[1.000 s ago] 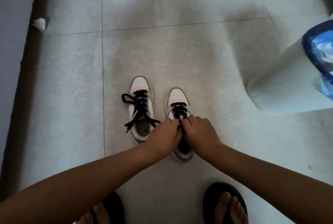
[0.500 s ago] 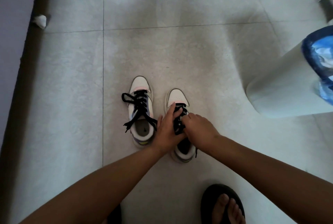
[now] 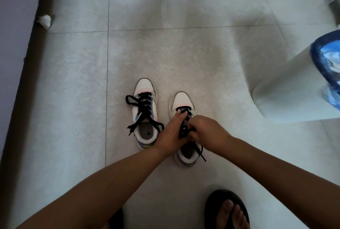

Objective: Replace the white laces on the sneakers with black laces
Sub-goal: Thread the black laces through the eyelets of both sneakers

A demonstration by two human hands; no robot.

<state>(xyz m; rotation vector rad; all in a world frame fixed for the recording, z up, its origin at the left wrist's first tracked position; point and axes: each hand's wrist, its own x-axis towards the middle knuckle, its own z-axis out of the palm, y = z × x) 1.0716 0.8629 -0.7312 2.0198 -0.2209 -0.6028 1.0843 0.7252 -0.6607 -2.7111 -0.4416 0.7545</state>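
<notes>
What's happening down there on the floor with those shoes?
A person is bent over a pair of white sneakers on the tiled floor, lacing them in black. Both hands work on the right sneaker: the left hand has fingers stretched along its tongue, and the right hand pinches the black lace. The left sneaker already carries a black lace, its ends lying loose and untied.

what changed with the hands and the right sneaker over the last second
The left hand opened from a fist beside the right hand and stretched its fingers forward along the right sneaker toward the toe. The right hand kept pinching the black lace at the tongue, and a lace end now trails by the heel. The left sneaker, already laced in black, stayed put.
</notes>
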